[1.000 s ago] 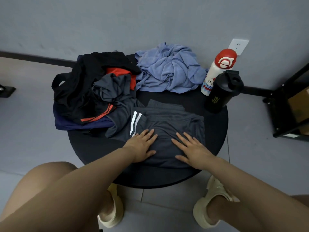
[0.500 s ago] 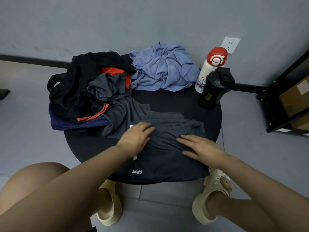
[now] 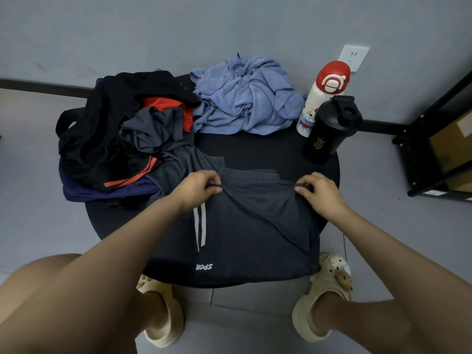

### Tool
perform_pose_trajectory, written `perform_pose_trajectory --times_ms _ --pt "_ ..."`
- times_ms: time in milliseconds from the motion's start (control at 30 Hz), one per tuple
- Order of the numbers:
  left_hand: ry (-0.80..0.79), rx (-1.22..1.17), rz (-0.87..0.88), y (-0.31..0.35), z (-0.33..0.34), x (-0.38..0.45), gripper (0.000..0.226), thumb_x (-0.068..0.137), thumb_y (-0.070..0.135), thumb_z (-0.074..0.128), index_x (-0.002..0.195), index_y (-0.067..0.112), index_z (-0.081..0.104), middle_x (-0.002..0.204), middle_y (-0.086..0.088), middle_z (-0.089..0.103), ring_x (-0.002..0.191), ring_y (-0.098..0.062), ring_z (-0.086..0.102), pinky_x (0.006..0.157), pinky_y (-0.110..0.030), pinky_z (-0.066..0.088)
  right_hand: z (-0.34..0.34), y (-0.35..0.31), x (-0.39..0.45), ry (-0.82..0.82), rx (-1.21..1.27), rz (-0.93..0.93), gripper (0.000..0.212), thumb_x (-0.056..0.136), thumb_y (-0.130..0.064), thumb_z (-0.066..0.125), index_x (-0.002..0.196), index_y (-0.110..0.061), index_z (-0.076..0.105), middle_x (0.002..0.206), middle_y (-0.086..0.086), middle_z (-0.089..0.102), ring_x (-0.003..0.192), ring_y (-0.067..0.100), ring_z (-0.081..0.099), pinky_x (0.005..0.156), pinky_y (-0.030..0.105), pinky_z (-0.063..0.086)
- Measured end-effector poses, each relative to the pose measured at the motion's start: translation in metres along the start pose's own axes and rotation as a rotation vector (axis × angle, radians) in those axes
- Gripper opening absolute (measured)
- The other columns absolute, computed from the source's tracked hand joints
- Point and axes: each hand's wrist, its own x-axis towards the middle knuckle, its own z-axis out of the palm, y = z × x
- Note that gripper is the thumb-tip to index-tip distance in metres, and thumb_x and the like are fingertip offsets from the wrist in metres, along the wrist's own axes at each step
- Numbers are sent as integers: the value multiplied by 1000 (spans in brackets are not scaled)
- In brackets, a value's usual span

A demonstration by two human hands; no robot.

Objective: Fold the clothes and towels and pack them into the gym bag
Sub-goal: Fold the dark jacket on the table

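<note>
Dark grey sports shorts (image 3: pixel 255 233) with two white stripes lie across the near half of the round black table (image 3: pixel 255 146), their hem hanging over the front edge. My left hand (image 3: pixel 196 187) pinches the shorts' far edge on the left. My right hand (image 3: pixel 319 192) pinches the same edge on the right, and the cloth is pulled taut between them. A crumpled blue towel (image 3: pixel 245 100) lies at the back of the table. A heap of black, grey and red clothes (image 3: pixel 122 139) fills the back left, on a dark navy bag (image 3: pixel 102 192).
A white bottle with a red cap (image 3: pixel 324 98) and a black shaker bottle (image 3: pixel 329 131) stand at the table's right rear. A black shelf with a cardboard box (image 3: pixel 444 139) is on the floor to the right. My feet in cream clogs are under the table.
Both hands lay flat on the shorts before. Now they pinch the far edge, and the shorts have slid toward me so the hem hangs over the table's front.
</note>
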Motion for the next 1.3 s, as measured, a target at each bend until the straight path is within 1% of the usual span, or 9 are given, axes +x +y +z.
perform_pose_trajectory --times_ms 167,433,567,667,767,833,900,1067,1300 --pt "164 -106 24 6 -11 17 10 89 11 63 84 18 58 83 6 59 82 -9 55 65 -11 37 -10 1 17 233 135 52 7 90 -13 63 95 -9 67 90 -1 49 84 15 51 75 18 33" --pt "254 91 -54 -2 5 28 20 92 13 58 112 9 58 112 -8 54 110 -25 50 93 -38 43 6 4 17 155 44 190 36 95 -19 55 130 -11 50 129 12 43 113 29 49 96 38 43" --pt "356 347 58 3 7 15 22 94 16 54 114 8 58 117 -9 52 113 -29 43 90 -39 40 13 -8 0 226 -139 -86 32 95 -21 54 125 -9 56 127 9 50 119 27 45 90 40 45" --pt "312 397 310 14 29 -5 26 95 16 50 117 7 60 122 -11 55 118 -31 48 99 -39 38 33 -19 -17 126 -233 -302 36 97 -25 52 128 -7 58 137 9 51 129 28 45 105 40 38" --pt "48 580 300 10 59 -21 56 101 39 30 150 13 22 158 -1 16 146 -19 11 117 -34 7 53 -17 -28 -158 -404 -316 59 101 -47 29 152 -20 18 160 -1 7 148 17 2 118 34 -1" --pt "-66 717 229 -6 62 -22 63 100 48 16 151 17 -4 159 3 -10 146 -13 -9 117 -34 -4 57 -6 -28 -221 -515 -264 64 99 -54 19 152 -26 -4 160 -3 -11 146 16 -14 117 35 -11" --pt "-125 765 202 -18 58 -20 64 100 51 13 149 20 -13 157 6 -18 145 -11 -15 117 -34 -5 56 0 -28 -241 -560 -240 65 98 -57 15 149 -30 -15 159 -2 -16 146 17 -17 117 36 -12" --pt "-132 787 217 -20 60 -21 66 98 54 14 150 20 -11 158 5 -15 146 -13 -10 118 -35 -2 54 5 -19 -272 -602 -276 64 96 -59 16 139 -35 -25 159 -3 -18 145 17 -19 115 35 -14" --pt "-58 846 355 -12 57 -39 62 99 51 16 151 17 15 157 -3 18 136 -21 26 112 -32 18 42 -5 9 -287 -791 -304 64 98 -54 16 144 -33 -23 158 -5 -21 145 21 -21 114 41 -16"
